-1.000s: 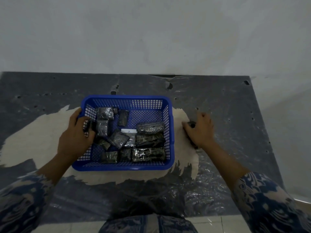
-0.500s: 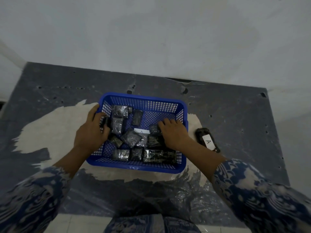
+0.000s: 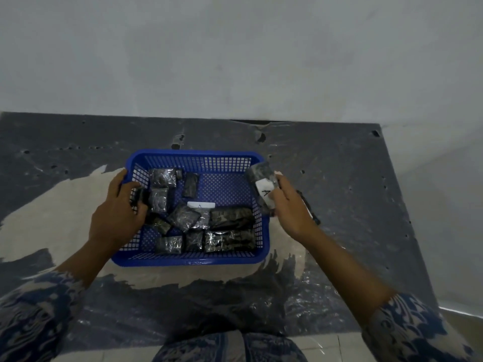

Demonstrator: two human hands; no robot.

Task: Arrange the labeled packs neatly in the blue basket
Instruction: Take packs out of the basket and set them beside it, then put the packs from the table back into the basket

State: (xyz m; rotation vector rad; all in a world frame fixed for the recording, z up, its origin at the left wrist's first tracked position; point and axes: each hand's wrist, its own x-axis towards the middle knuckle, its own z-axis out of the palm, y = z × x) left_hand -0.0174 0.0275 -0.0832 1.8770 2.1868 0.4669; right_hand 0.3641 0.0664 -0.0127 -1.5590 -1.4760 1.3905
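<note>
Right hand held one labeled pack above the right wall of the blue basket, fingers curled round its near end. Long axis ran far-to-near, leaning slightly right toward the near end; far end pointed at the basket's far right corner. Pack was dark, wrapped in glossy clear film, with a white label facing up bearing a letter "A".

Left hand gripped the left wall of the basket, thumb outside on the rim, fingers curled over the wall and inside against the packs there.

Inside the basket: two long dark packs lay side by side at near right, long axes left-to-right. Smaller wrapped packs sat jumbled at centre and left, at mixed angles. A white label showed at centre.

A further dark pack lay on the table just right of the right hand, mostly hidden behind it.
</note>
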